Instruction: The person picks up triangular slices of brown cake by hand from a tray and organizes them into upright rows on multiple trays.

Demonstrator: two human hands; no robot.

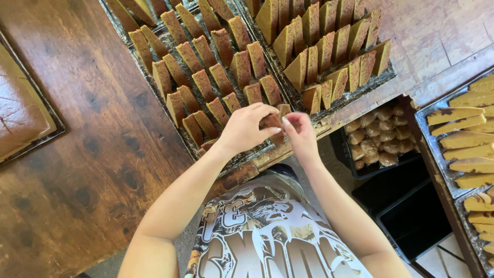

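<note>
Both my hands meet at the near edge of the desk (77,170). Left fingers (265,114) curl shut over a brown cake slice (270,122), and my right fingers (289,125) pinch its other end; the slice sits between them at the near corner of the dark tray (242,157). Upright slices (206,77) pack that tray tightly, with scant room between rows. Beyond, a second tray (355,87) holds paler wedges. Bare wood lies open to my left; a black crate (378,167) of wrapped pieces sits below the desk's edge on my right.
</note>
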